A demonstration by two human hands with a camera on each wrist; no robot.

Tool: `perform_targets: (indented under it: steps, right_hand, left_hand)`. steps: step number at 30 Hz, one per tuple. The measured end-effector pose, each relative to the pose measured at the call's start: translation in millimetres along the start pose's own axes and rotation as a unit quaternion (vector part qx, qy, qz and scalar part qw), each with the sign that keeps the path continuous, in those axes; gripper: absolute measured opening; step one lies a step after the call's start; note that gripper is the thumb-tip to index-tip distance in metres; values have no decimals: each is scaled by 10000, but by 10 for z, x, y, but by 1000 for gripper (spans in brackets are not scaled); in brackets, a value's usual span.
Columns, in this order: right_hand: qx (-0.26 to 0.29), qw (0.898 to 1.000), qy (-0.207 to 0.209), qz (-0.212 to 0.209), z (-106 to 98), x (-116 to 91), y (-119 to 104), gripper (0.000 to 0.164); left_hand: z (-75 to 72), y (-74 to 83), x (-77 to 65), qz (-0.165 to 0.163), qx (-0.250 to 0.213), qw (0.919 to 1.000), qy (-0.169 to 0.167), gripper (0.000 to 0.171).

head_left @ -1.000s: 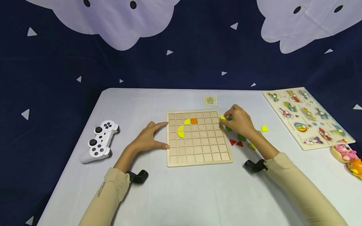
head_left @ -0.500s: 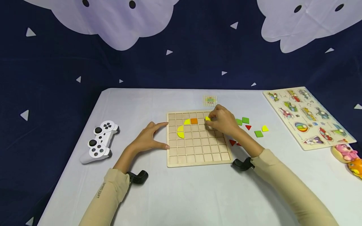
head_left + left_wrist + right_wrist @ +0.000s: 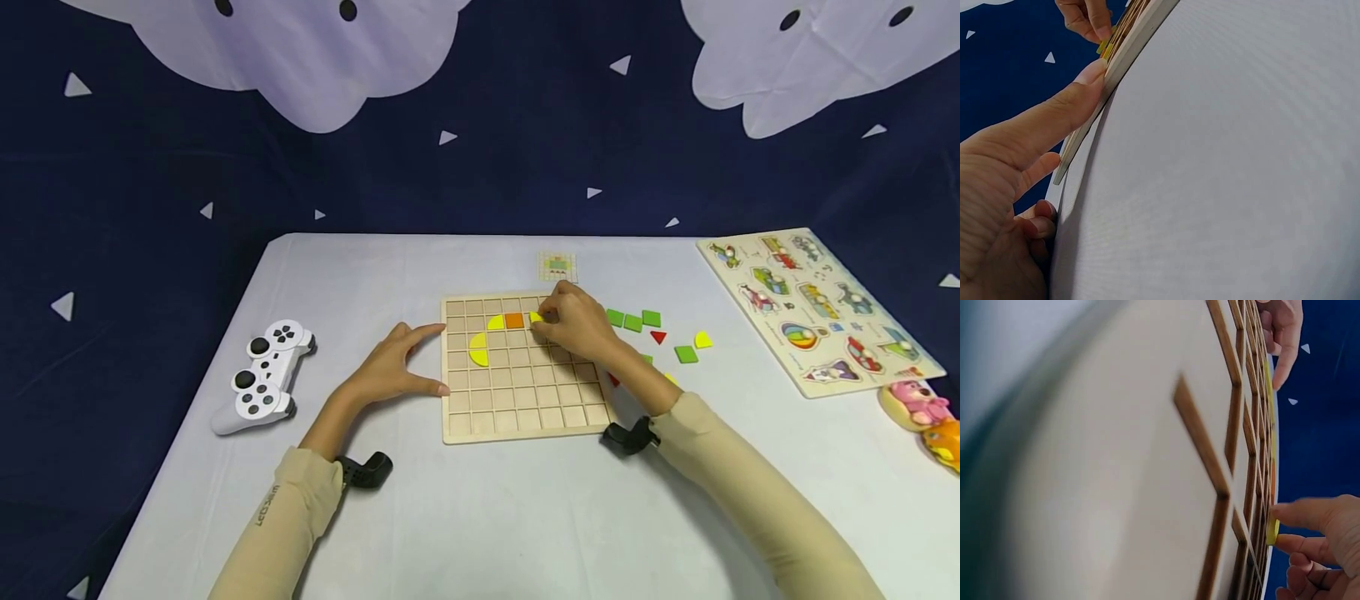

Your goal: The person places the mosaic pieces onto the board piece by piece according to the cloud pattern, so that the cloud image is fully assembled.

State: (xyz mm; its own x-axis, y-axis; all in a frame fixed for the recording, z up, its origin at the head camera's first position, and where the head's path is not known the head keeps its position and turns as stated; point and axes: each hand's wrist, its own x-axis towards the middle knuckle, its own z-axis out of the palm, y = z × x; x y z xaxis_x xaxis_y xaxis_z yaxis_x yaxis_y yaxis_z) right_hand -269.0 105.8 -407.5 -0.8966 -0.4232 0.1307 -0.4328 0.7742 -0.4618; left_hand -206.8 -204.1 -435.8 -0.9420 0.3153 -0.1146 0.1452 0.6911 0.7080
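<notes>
Taking the middle of the wooden board (image 3: 530,437) as the clock's centre, with 12 o'clock on the far side, my right hand (image 3: 573,321) is working between 1 and 2 o'clock. Its thumb and finger are pinching a yellow piece (image 3: 535,317), which is over the board near 12 o'clock, just beside the orange square (image 3: 513,321), at that square's 3 o'clock. I cannot tell whether this piece is already flat in its cell. My left hand (image 3: 396,367) is at 9 o'clock, thumb and forefinger spread wide, their tips touching the board's side, which probably steadies it on the worktop (image 3: 480,517). A rounded yellow corner (image 3: 496,322) sits at 11 o'clock, next to the orange square, and a yellow half-round (image 3: 478,350) lies near 10 o'clock. In my judgement, the step in hand is placing this piece as the partner of that corner, perhaps following the small card (image 3: 557,267) past the far edge, between 12 and 1 o'clock. The next move calls, I think, for turning the curve to the proper side, lowering the piece between the thin ridges, and only then letting go. The pattern seems at an early stage: green squares (image 3: 615,317), a red triangle (image 3: 657,337) and a loose yellow tile (image 3: 702,340) lie off the board, around 2 to 3 o'clock.
</notes>
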Motion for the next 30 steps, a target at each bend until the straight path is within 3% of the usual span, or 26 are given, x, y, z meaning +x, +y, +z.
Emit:
perform_targets:
  steps: [11,23,30]
  right_hand:
    - [43,9999,103,-132,50,23,4,17]
    - [610,9973,-284,293,45,85,-27,14]
    - [531,9967,-511,350,20,96,-29,12]
  left_hand:
    - [-5,23,6,-3,42,10000,-20,102]
    - [-17,4,-4,26,87,10000,-13,102]
    - [-7,9,-9,-17,93,9999,-78,103]
